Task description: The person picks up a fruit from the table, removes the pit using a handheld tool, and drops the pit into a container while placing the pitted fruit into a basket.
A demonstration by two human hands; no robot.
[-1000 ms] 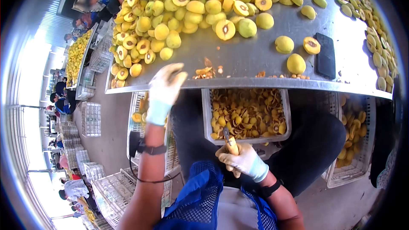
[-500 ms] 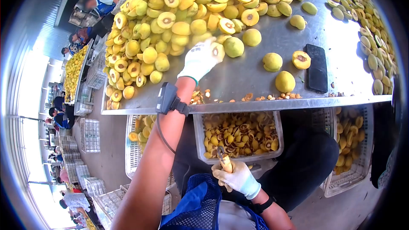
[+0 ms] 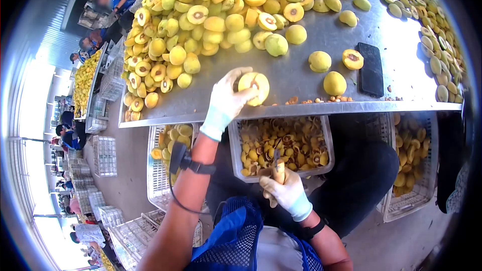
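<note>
My left hand [image 3: 228, 95], in a white glove, grips a halved yellow fruit [image 3: 254, 88] with its cut face and brown centre turned up, just above the table's front edge. My right hand [image 3: 286, 189], also gloved, is closed round the wooden handle of a small tool [image 3: 277, 169] whose dark metal tip points up and away from me. Beneath that tip is a crate of fruit pieces [image 3: 286, 145]. A large heap of whole and halved yellow fruit [image 3: 201, 25] lies on the metal table [image 3: 281, 78] beyond my left hand.
A black phone [image 3: 370, 70] lies near loose fruit at the table's right. Crates of fruit stand low at left [image 3: 159, 180] and right [image 3: 411, 206]. More fruit [image 3: 442, 55] covers the far right. Several people and stacked crates are at far left, including a seated person [image 3: 120, 1].
My left hand reached to the heap, took hold of a halved fruit and has drawn back towards me with it. My right hand has shifted slightly, still holding the tool.
</note>
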